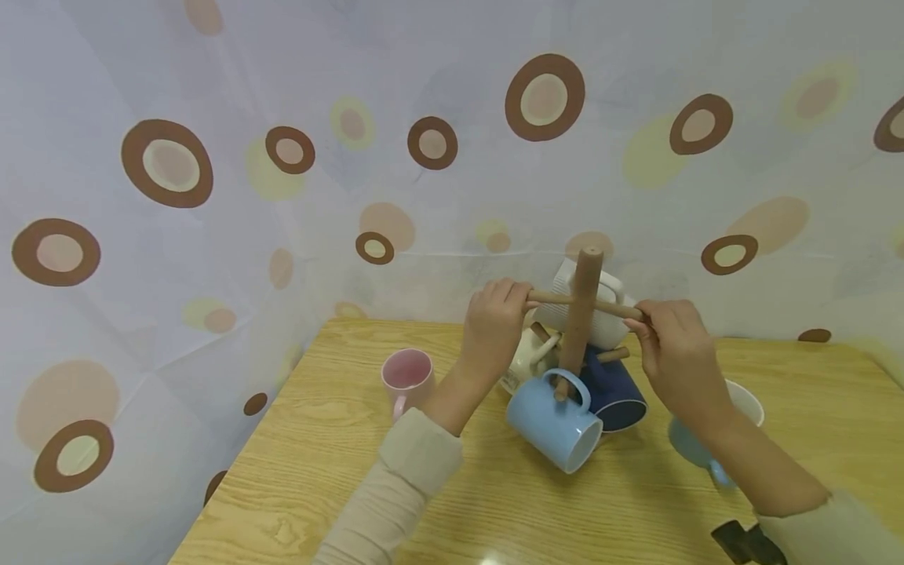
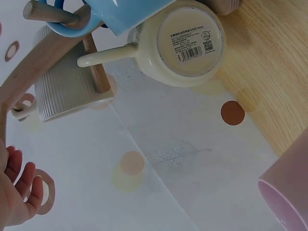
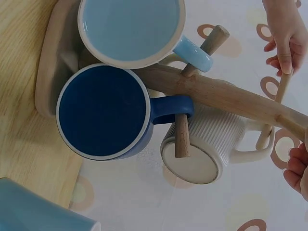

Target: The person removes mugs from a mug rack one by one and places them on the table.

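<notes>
A wooden mug tree point(image 1: 585, 290) stands on the table, its base point(image 3: 45, 72) visible in the right wrist view. My left hand point(image 1: 497, 322) pinches the left end of its top crossbar, and my right hand point(image 1: 674, 349) grips the right end. Below the hands, a light blue mug point(image 1: 547, 420) hangs by its handle at the front. Beside it hangs a dark blue mug point(image 3: 103, 113) on another peg. A cream mug point(image 2: 190, 43) with a labelled bottom hangs on the left side. Behind the post, a white ribbed mug point(image 3: 209, 139) hangs tilted near the crossbar.
On the wooden table point(image 1: 318, 471), a pink mug point(image 1: 407, 373) stands left of the tree. A blue mug point(image 1: 688, 443) with a pale rim is partly hidden behind the right forearm. Patterned cloth point(image 1: 466, 204) rises along the back and left. A black object point(image 1: 749, 541) lies beside the right sleeve.
</notes>
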Demonstrator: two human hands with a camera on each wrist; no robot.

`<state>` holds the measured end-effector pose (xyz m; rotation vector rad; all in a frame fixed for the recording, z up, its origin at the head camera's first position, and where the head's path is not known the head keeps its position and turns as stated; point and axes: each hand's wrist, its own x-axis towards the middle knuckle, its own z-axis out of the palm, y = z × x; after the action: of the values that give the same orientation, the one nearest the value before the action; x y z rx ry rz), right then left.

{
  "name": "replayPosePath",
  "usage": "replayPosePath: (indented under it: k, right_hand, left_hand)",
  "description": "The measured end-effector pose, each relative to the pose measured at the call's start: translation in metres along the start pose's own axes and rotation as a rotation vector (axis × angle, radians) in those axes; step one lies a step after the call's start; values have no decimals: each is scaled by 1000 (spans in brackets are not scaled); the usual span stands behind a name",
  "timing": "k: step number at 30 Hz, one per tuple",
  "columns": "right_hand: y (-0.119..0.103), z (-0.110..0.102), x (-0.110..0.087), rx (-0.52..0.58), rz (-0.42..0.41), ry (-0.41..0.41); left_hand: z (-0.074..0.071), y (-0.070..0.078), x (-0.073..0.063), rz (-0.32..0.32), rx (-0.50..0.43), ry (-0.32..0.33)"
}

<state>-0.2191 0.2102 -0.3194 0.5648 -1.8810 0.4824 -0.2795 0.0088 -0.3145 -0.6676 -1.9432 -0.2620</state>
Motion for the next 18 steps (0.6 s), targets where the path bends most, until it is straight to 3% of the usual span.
replayPosePath:
  k: [8,18]
  right_hand:
    - [-4,1,0,20,13,7]
    - [-14,3,0,22,-9,14]
  left_hand:
    - [2,-5,0,6,-34,-8]
    - [6,-16,2,52,-4,-32]
